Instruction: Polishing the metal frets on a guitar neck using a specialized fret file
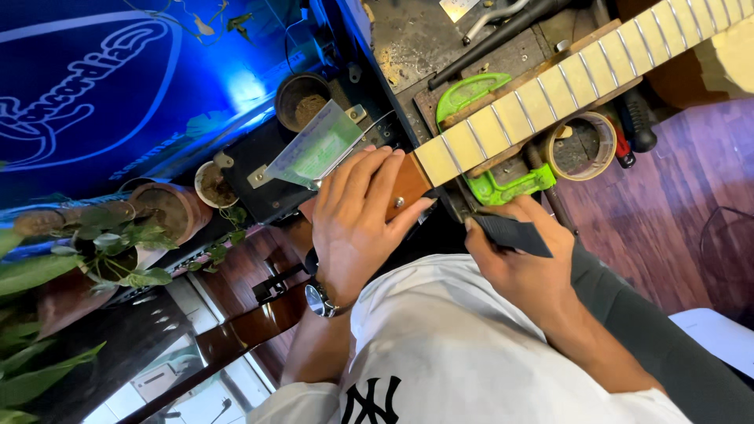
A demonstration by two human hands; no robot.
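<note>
- A person's left hand (357, 224) grasps the reddish-brown wooden end of a pale maple guitar neck with metal frets (550, 90), fingers wrapped over the top and thumb along the side; a wristwatch with a dark face (318, 298) sits on that wrist.
- The neck runs diagonally from the left hand up to the upper right corner, lying across a cluttered, stained dark workbench (416, 35).
- The right hand (522, 267) is clenched on a folded piece of dark grey abrasive sheet (514, 234), pinched between thumb and fingers, just below the neck's near end and apart from it.
- A bright green plastic clamp-like cradle (503, 187) sits under the neck, touching it beside the right hand.
- A roll of tan masking tape (585, 145) lies on the bench just beyond the green cradle, with a red-handled tool (622, 149) and a black handle (638, 122) beside it.
- A translucent greenish flat plastic sheet (318, 148) rests near the left hand's fingertips.
- Terracotta pots holding green leafy plants (126, 235) line the left side beneath a blue-lit wall (94, 86).
- The person wears a white shirt (448, 345).
</note>
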